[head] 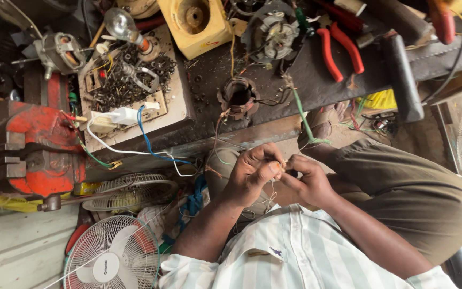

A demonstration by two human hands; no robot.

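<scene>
- Far off to the side of the left hand (pixel 252 174) sits one big red vise (pixel 38 150) on the bench.
- Below that, near the floor, there are two fans: one white table fan (pixel 110 257) and one bare wire fan guard (pixel 129 192) just above it.
- Up and away from the left hand is one white board (pixel 180 107) with a heap of small black screws (pixel 116 88), one light bulb (pixel 120 24) and one white plug (pixel 124 115).
- Two loose wires hang from the board toward the left hand: one white wire (pixel 113 149) and one blue wire (pixel 148 144).
- The left hand is closed, with its fingers pinching a thin wire (pixel 283 167).
- The thin wire is right between the two hands, in front of the striped shirt (pixel 295 246).
- The right hand (pixel 308 179) is closed too, and pinches the same thin wire. The two hands touch at the fingertips.
- Straight above the hands, on the dark bench, is one round motor coil (pixel 238 97).
- One green wire (pixel 303 118) runs down from the bench toward the right hand.
- Higher up is one yellow block (pixel 196 24) and one grey motor (pixel 272 35).
- Up past the right hand lies one pair of red-handled pliers (pixel 340 51).
- Next to them is one black handle (pixel 405 80).
</scene>
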